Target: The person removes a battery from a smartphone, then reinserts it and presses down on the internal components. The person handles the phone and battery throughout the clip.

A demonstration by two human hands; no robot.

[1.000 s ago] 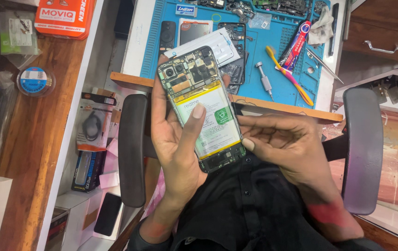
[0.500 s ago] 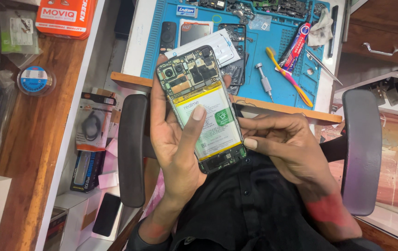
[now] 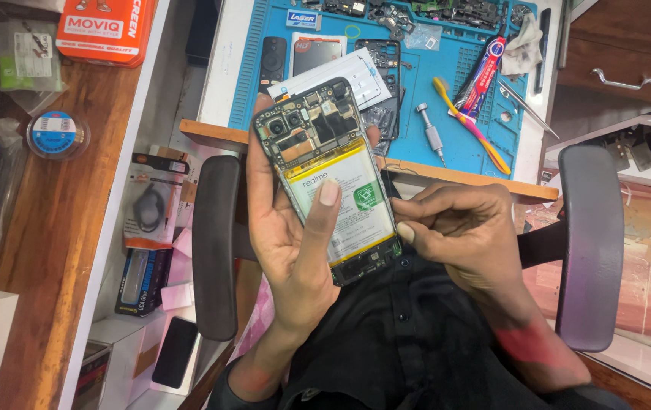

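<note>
While the left hand [image 3: 287, 243] cradles the opened smartphone [image 3: 329, 175] above the lap, thumb pressed on its battery [image 3: 341, 201], right hand [image 3: 466, 235] fingers curl together at its lower right edge; back cover already off, battery still seated; blue repair mat [image 3: 417, 114] on the bench beyond.

The one camera sits on the person's head and looks straight down, close to the hands [image 3: 386, 228], with the blue-matted desk [image 3: 485, 178] just past them.
</note>
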